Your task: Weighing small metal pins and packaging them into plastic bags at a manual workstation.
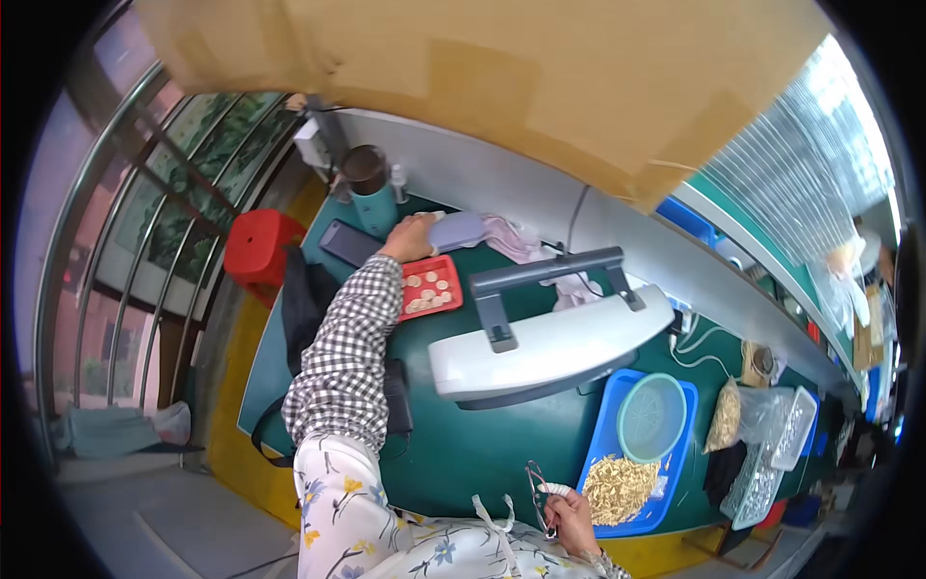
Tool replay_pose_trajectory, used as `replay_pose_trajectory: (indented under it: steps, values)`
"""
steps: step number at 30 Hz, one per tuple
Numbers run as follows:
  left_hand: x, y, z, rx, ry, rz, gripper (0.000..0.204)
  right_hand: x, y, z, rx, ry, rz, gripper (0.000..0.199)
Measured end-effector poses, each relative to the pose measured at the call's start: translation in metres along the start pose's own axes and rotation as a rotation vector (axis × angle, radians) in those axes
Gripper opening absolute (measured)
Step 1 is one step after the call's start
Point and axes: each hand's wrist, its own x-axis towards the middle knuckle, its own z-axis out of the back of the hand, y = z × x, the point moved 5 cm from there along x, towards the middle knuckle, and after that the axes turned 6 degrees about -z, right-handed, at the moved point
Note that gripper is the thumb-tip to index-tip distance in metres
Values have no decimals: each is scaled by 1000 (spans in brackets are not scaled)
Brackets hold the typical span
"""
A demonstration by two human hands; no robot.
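My left hand (410, 237), at the end of a checked sleeve, reaches to the far side of the green table (463, 454) and grips one end of a pale lavender case (456, 230). Just below it sits a red tray (453, 301) of several pale round pieces. My right hand (571, 516) stays near my body at the table's front edge and is closed around a small thin metal tool (536, 490) that looks like scissors. It is next to a heap of yellowish small parts (617, 487) in a blue tray (608, 429).
A white lamp-like machine (550, 347) with a grey handle fills the table's middle. A green sieve (651, 415) lies in the blue tray; a clear bag of parts (725, 415) and white mesh trays (783, 439) lie beyond. A dark phone (347, 241), teal cup (374, 203) and red stool (258, 246) sit far left. Cardboard (482, 77) hangs overhead.
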Motion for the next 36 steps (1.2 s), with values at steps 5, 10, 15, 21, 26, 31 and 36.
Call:
replay_pose_trajectory:
  steps: [5,10,15,21,26,31,36]
  values:
    - [-19,23,-7,-141,-70,-101,51,-1,-3,0,-102,117,37,25]
    - [-59,5,63,-613,-275,37,42,-5,-3,12,-14,136,108,27]
    - [-151,-66,141,-474,-587,201,32,-17,8,44,46,52,213,20]
    - [-221,-196,183,-415,-819,131,29,-46,18,96,302,42,387,14]
    - [-220,-324,93,-595,-509,-147,21,-70,33,140,338,-26,544,16]
    - [-219,-492,-28,-724,126,-342,19,-102,31,187,403,-132,678,15]
    - [-247,-589,-73,-389,43,-759,21,-116,12,212,478,-124,691,17]
